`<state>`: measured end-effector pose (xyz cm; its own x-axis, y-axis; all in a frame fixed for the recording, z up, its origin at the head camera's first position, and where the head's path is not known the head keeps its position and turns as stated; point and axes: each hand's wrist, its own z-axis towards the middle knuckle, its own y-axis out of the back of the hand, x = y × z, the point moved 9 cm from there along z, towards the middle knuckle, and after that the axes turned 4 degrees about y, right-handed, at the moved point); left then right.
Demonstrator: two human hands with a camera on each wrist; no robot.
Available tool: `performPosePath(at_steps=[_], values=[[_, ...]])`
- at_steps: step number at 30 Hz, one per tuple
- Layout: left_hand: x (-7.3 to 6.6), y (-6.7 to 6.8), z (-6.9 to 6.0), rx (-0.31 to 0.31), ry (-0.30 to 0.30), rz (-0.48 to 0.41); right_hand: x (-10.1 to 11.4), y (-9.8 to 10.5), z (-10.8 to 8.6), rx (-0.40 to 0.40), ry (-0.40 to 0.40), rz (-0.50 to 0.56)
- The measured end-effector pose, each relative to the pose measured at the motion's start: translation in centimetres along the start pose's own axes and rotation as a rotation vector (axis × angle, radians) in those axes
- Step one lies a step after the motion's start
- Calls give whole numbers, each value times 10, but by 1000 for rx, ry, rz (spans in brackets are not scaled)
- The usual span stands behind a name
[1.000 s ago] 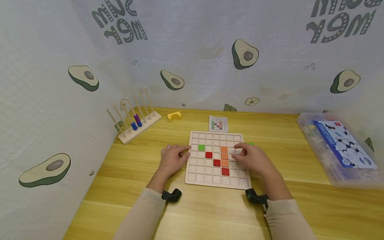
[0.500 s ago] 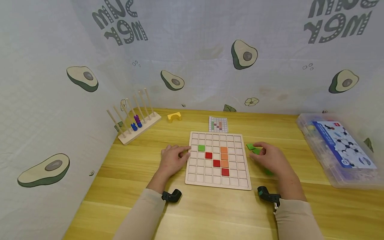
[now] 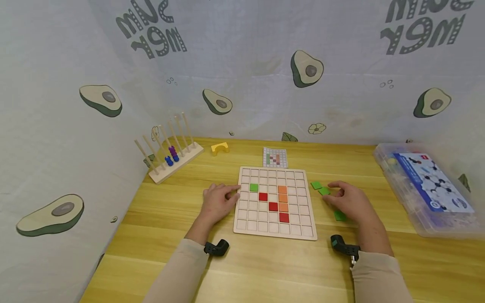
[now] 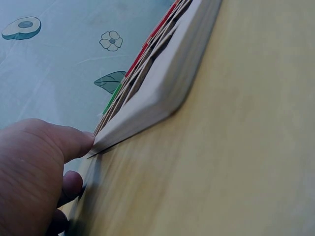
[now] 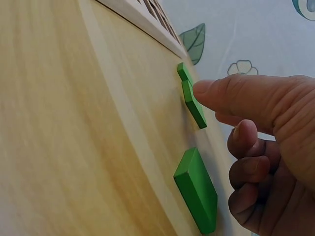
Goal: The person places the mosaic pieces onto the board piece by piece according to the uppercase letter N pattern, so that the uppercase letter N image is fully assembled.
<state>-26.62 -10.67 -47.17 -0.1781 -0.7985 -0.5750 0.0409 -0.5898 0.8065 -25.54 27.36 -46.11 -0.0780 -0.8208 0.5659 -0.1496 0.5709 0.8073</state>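
A wooden grid board [image 3: 261, 232] lies flat on the table. Set in its cells are several coloured squares: one green tile [image 3: 254, 187], red tiles such as this one [image 3: 284, 217], and a column of orange tiles [image 3: 283, 198]. My left hand [image 3: 219, 203] rests at the board's left edge, thumb and index fingertip touching it. To the right of the board, my right hand [image 3: 348, 201] hovers with thumb and index apart beside a loose green tile [image 5: 193, 101]. Another green tile [image 3: 316, 185] lies just beyond, and a third green tile [image 3: 339, 216] sits nearer the wrist.
Behind the board lies a small printed pattern card [image 3: 275, 158]. At back left stand a peg rack [image 3: 178, 163] with blue and purple beads and a yellow arch block [image 3: 219, 148]. A clear plastic box [image 3: 424, 219] with a blue-and-white booklet occupies the right side.
My right hand has moved right, from over the board's right side to the green tiles, then slightly farther, uncovering more of them. My left hand stays at the board's edge.
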Motion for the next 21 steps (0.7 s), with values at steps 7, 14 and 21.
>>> performPosePath(at_steps=[7,14,21], values=[[2,-1,1,4,9,12,-4,0,0,-5,-23,-13],[0,0,0,17,11,1,-5,-1,-1,-9,-26,-22],[-3,3,-1,8,0,-1,-4,0,-1,-10,-30,-31]])
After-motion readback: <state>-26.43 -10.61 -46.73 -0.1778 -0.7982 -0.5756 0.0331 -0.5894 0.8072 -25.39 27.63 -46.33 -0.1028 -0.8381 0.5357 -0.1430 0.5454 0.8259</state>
